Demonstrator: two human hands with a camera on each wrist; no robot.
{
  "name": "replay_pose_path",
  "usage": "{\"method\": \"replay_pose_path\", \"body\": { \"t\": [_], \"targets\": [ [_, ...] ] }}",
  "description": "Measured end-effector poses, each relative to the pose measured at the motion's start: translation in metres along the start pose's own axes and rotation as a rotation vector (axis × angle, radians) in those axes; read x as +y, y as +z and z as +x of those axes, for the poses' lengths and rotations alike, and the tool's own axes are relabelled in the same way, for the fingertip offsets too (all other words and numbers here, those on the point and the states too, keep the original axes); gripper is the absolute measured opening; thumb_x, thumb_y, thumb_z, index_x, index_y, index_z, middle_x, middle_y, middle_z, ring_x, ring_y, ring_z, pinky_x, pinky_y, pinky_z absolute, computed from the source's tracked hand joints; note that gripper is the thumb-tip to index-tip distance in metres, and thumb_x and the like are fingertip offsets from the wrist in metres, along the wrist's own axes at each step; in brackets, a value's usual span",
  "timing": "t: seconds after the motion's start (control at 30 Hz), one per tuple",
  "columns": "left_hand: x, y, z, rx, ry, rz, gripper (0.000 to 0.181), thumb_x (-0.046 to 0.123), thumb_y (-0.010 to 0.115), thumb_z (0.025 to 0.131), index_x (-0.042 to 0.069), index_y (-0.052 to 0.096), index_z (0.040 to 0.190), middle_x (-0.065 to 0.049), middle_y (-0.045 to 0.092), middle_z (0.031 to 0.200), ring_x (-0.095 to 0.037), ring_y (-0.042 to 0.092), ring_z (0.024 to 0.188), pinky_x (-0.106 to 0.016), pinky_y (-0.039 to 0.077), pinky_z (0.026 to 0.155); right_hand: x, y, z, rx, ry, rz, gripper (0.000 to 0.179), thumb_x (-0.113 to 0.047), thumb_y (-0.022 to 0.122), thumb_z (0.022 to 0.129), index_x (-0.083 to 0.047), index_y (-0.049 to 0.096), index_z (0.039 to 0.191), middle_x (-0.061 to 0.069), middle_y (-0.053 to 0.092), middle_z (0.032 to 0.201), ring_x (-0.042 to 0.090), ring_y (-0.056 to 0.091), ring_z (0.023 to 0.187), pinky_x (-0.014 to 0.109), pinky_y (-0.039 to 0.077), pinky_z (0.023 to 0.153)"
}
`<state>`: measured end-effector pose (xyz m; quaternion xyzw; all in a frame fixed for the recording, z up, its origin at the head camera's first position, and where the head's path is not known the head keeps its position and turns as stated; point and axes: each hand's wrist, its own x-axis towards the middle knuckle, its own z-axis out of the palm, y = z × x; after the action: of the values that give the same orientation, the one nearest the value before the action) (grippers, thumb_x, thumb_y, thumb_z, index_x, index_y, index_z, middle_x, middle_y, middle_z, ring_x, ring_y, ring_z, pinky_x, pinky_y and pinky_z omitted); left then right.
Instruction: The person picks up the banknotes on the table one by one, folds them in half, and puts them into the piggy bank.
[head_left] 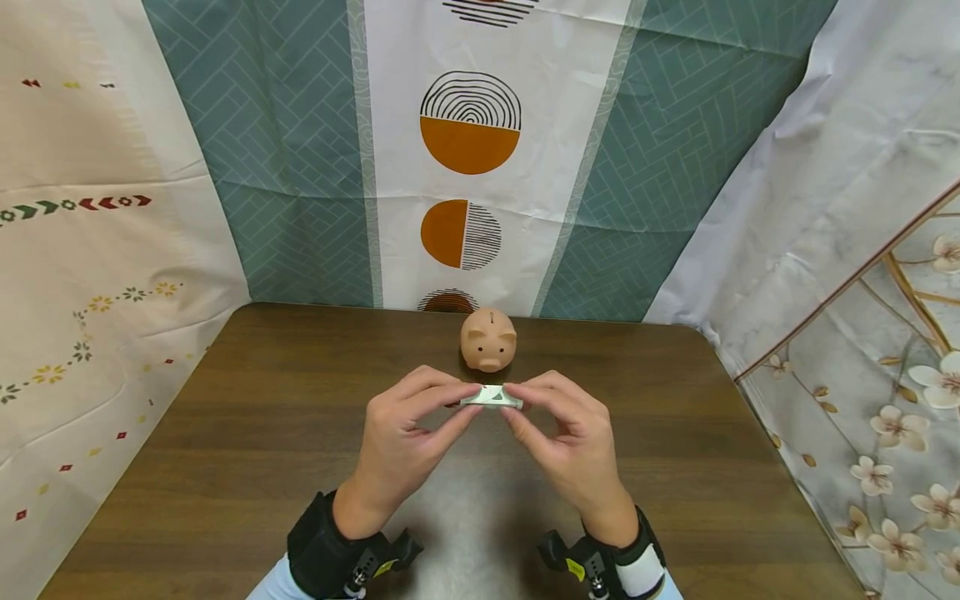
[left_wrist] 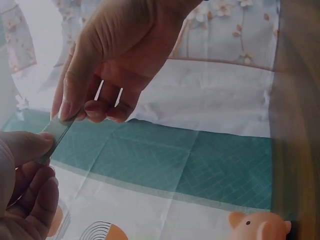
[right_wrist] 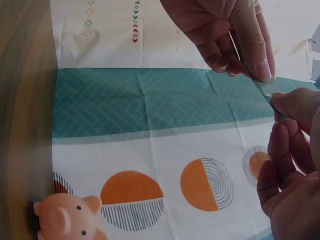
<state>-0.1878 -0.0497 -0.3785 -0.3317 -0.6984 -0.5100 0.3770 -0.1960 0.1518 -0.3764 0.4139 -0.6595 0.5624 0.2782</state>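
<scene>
A narrow folded strip of pale green paper (head_left: 491, 397) with a dark triangular mark is held up level over the table. My left hand (head_left: 408, 442) pinches its left end between thumb and fingertips. At the opposite end, my right hand (head_left: 573, 442) grips it the same way, so both hands share the strip (left_wrist: 59, 129). In the right wrist view the strip (right_wrist: 267, 90) appears thin and nearly edge-on, its ends covered by fingertips. Just beyond the hands stands a peach-coloured piggy bank (head_left: 488, 342), upright, facing me, a dark slot on top.
The brown wooden table (head_left: 262, 417) reaches back to a hanging teal and white cloth (head_left: 300, 150). A cream patterned cloth (head_left: 90, 292) hangs at the left, a white floral one (head_left: 840, 333) at the right. Both wrists wear black camera straps (head_left: 322, 542).
</scene>
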Motion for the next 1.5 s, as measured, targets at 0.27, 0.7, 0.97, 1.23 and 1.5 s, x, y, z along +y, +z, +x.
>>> {"method": "replay_pose_path", "body": {
  "t": [0.27,0.7,0.97,1.23,1.5],
  "targets": [
    [-0.0028,0.0001,-0.0004,0.014,0.011,0.028,0.021,-0.002,0.087,0.076,0.008,0.081,0.093,0.000,0.070,0.085,-0.011,0.064,0.078,-0.017,0.050,0.065,-0.0002,-0.0025,-0.0006,0.002,0.025,-0.070,0.035,0.020,0.079,0.074,0.001,0.077,0.104,0.012,0.068,0.091,0.016,0.065,0.081,0.019,0.055,0.068],
    [-0.0029,-0.0003,-0.0033,-0.100,-0.092,-0.025,0.010,0.005,0.080,0.088,0.011,0.075,0.094,0.001,0.072,0.088,-0.008,0.063,0.077,-0.018,0.052,0.068,0.0001,-0.0043,-0.0013,-0.044,0.107,0.023,0.028,0.017,0.076,0.080,-0.004,0.076,0.098,0.011,0.072,0.091,0.015,0.067,0.081,0.022,0.057,0.066],
    [0.0005,0.0011,-0.0054,-0.179,-0.173,-0.153,0.015,0.001,0.077,0.089,0.014,0.074,0.098,0.003,0.069,0.081,-0.005,0.056,0.070,-0.020,0.045,0.056,-0.0018,-0.0029,-0.0026,-0.083,0.150,0.109,0.024,0.014,0.075,0.083,-0.003,0.077,0.099,0.013,0.074,0.085,0.013,0.065,0.073,0.025,0.054,0.057],
    [0.0015,0.0007,-0.0056,-0.186,-0.188,-0.235,0.015,-0.002,0.074,0.090,0.012,0.076,0.093,-0.002,0.076,0.083,-0.006,0.066,0.070,-0.023,0.053,0.057,-0.0048,-0.0033,-0.0039,-0.102,0.176,0.089,0.020,0.011,0.076,0.084,-0.004,0.078,0.097,0.012,0.072,0.080,0.011,0.057,0.066,0.023,0.046,0.050],
    [0.0021,-0.0011,-0.0048,-0.198,-0.255,-0.236,0.012,0.000,0.074,0.091,0.012,0.076,0.095,-0.001,0.075,0.083,-0.008,0.068,0.071,-0.022,0.052,0.057,-0.0051,-0.0037,-0.0046,-0.088,0.243,0.100,0.018,0.011,0.075,0.085,-0.002,0.078,0.096,0.013,0.073,0.079,0.010,0.062,0.066,0.024,0.052,0.052]
  ]
}}
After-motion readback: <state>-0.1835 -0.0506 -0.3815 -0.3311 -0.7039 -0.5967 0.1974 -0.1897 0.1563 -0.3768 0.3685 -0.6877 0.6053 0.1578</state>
